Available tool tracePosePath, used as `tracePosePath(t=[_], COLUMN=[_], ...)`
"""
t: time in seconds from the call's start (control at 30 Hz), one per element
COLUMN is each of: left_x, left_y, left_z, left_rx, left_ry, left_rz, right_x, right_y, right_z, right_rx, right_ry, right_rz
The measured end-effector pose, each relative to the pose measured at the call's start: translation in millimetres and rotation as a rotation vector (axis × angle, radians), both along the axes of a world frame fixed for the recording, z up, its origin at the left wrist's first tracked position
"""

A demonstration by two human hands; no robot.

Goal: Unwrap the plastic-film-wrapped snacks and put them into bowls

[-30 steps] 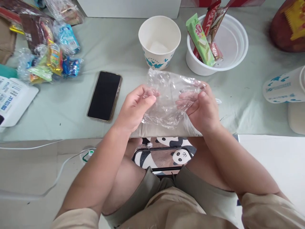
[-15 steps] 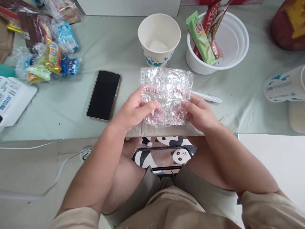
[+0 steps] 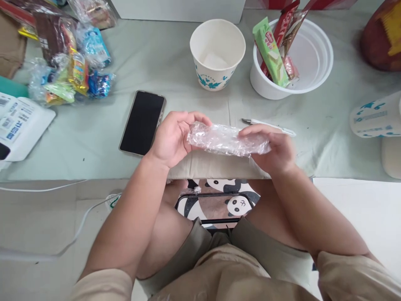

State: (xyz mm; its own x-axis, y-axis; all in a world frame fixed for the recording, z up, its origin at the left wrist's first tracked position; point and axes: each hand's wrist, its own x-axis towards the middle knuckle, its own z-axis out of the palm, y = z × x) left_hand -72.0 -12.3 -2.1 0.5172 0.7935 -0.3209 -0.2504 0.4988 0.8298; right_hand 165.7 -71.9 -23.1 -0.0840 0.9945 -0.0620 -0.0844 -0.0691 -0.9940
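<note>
A crinkled, clear piece of bubble wrap (image 3: 227,140) is stretched sideways just above the table's front edge, seen narrow and nearly edge-on. My left hand (image 3: 172,140) is closed round its left end, fingers behind and above it. At the right end, my right hand (image 3: 275,148) grips it with the fingers lying over the top; the thumb is mostly hidden. Behind the right hand lies a white pen (image 3: 283,130), partly covered by the fingers. A black phone (image 3: 142,123) rests flat to the left, close to my left hand.
Beyond the wrap stands a paper cup (image 3: 216,79) with blue leaves. A white plastic bowl (image 3: 313,54) holds several wrapped snacks. Packaged snacks (image 3: 78,73) crowd the far left, near a white pouch (image 3: 23,125). Another paper cup (image 3: 376,117) stands at right.
The bubble wrap has gone from a broad upright square to a narrow folded or tilted strip. Both hands have shifted their grip, and more of the pen shows.
</note>
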Motion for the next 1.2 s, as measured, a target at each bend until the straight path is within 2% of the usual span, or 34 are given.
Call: tracePosePath(t=[0.07,0.17,0.3,0.4,0.43,0.5,0.6,0.67,0.73,0.8,0.87,0.97,1.03,1.13,1.2], left_x=[-0.9,-3.2,-7.4,-6.6,-5.4,-2.2,3.1,7.0,11.9,16.9,20.8,22.2,20.4,16.4,14.7], left_y=[0.6,-0.4,-1.5,-2.1,-2.3,-2.7,-5.2,-9.2,-14.7,-19.5,-21.9,-20.8,-18.5,-15.9,-15.5], left_z=[-3.4,-12.7,-24.2,-28.8,-29.8,-30.5,-25.4,-18.5,-11.6,-6.9,-4.3,-2.1,-0.6,1.2,1.1], left_rx=[0.040,0.239,0.538,0.679,0.726,0.833,1.028,1.104,1.044,0.903,0.775,0.601,0.496,0.426,0.412], left_ry=[0.071,0.204,0.298,0.361,0.400,0.524,0.709,0.732,0.697,0.673,0.658,0.624,0.597,0.541,0.504], left_rz=[0.014,0.039,-0.037,-0.121,-0.101,0.036,0.264,0.229,0.041,-0.162,-0.256,-0.235,-0.212,-0.194,-0.214], right_x=[0.5,0.4,3.3,1.7,-0.5,-6.4,-13.4,-14.3,-13.0,-11.8,-11.8,-12.3,-10.9,-7.5,-7.8], right_y=[-1.4,-2.8,-2.9,-3.9,-4.6,-6.4,-8.1,-8.4,-8.8,-9.9,-11.5,-12.7,-11.7,-8.1,-5.7], right_z=[-2.4,-4.7,-3.4,1.0,2.5,4.8,5.6,4.8,3.5,1.4,-1.4,-6.3,-8.6,-8.7,-6.5], right_rx=[0.052,0.146,0.131,-0.030,-0.089,-0.160,-0.140,-0.108,-0.057,0.007,0.051,0.076,0.118,0.184,0.144], right_ry=[-0.173,-0.351,-0.170,-0.063,-0.059,-0.074,-0.094,-0.109,-0.141,-0.192,-0.225,-0.194,-0.207,-0.269,-0.239], right_rz=[0.011,0.005,-0.064,0.138,0.214,0.282,0.226,0.198,0.182,0.157,0.152,0.167,0.074,-0.088,-0.027])
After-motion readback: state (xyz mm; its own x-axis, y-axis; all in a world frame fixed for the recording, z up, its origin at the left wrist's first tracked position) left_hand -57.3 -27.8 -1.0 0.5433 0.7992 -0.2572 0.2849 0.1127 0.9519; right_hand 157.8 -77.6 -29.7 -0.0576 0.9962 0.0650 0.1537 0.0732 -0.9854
